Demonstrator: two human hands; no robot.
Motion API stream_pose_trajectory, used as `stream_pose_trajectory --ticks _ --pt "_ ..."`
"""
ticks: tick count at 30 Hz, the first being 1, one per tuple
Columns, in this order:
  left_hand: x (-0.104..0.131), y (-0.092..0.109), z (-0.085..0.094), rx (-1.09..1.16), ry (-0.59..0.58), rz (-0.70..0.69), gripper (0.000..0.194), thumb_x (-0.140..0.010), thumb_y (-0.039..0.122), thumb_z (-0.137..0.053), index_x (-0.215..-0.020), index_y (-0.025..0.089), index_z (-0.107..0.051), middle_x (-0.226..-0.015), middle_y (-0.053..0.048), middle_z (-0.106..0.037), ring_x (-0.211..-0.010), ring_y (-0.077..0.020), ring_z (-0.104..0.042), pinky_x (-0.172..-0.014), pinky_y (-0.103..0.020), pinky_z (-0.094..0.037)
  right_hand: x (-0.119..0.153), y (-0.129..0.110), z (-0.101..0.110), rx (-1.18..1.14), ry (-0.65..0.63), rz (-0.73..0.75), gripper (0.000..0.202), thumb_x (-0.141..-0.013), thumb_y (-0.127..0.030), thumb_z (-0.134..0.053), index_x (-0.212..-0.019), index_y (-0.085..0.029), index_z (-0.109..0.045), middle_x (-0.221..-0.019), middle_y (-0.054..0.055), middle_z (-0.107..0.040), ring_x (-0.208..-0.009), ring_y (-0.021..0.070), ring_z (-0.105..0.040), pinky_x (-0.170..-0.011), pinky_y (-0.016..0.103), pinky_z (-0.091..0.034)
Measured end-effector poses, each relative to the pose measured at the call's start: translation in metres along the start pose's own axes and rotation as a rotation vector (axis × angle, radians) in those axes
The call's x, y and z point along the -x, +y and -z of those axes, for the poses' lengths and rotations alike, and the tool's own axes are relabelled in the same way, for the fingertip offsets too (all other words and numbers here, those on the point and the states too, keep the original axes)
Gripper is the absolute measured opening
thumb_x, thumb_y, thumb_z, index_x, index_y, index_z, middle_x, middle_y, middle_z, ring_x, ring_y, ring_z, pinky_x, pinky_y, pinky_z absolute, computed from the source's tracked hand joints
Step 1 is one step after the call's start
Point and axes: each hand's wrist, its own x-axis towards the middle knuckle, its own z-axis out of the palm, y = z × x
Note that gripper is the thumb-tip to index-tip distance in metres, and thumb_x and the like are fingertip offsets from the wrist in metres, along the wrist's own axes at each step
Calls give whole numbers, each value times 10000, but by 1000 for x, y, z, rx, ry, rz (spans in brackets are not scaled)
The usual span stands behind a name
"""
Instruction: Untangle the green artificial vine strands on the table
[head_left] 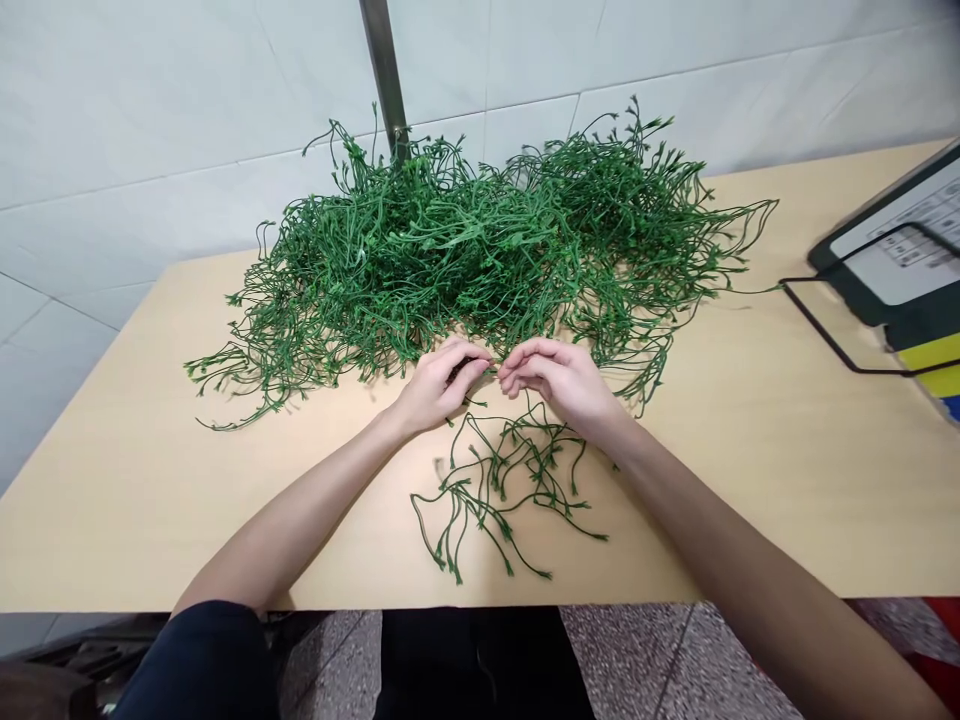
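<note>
Fingertip work now, it seems: the left hand (441, 388) pinches what looks like a green strand (492, 368), the right hand (559, 385) meets it, grip unclear, before the tangled heap (465, 250) on the bench (135, 480), next demanding steadiness!

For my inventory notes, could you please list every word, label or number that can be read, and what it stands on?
No text can be read.
The white label on the dark object at the right bears print too small and blurred to quote.

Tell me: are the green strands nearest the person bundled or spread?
Spread: the nearest green strands lie loose, pointing different ways, with tabletop showing between them.
</note>
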Motion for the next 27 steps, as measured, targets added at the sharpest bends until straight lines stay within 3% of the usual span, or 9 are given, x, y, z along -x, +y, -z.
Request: stream_pose_trajectory --ticks 4,7,9,16,21,27 --pt "1 -1 0 27 21 100 207 -1005 277 -468 -1027 165 -641 -972 -71 -727 -931 -154 -662 -842 -277 -514 -1 1 -1 54 15 2 134 -653 -260 -734 -728 -167 -674 -666 31 -679 -583 133 -610 -605 309 -519" --pt "1 -1 1 31 29 103 223 -1010 280 -449 -1057 165 -635 -998 -77 -726 -960 -161 -659 -860 -284 -510 3 1 -8 121 -11 3 295 -586 -329 -849 -774 -171 -686 -696 27 -676 -638 145 -617 -618 305 -525" --pt "1 -1 1 21 33 79 232 -1009 287 -450 -1060 161 -638 -1004 -85 -718 -944 -163 -654 -853 -289 -511 5 3 -13 139 -10 33 352 -553 -350 -883 -783 -175 -681 -732 22 -672 -663 143 -616 -641 306 -530" --pt "2 -3 3 70 12 -38 206 -968 212 -516 -1139 170 -624 -1164 -114 -707 -1093 -190 -645 -956 -354 -518 5 7 -13 227 -11 91 341 -627 -425 -846 -766 -175 -661 -739 22 -653 -652 139 -598 -640 304 -529" --pt "2 -6 2 50 17 -178 313 -895 94 -530 -1191 162 -605 -1252 -148 -683 -1167 -218 -638 -1009 -430 -513 5 6 -12 243 8 112 302 -659 -405 -808 -765 -166 -657 -728 26 -652 -663 140 -605 -630 285 -524" --pt "2 -6 -1 -48 76 -246 337 -886 46 -485 -1169 166 -623 -1255 -150 -686 -1172 -219 -643 -1012 -455 -518 4 10 -11 238 43 137 274 -679 -385 -777 -748 -166 -627 -685 7 -613 -608 109 -562 -577 256 -487"
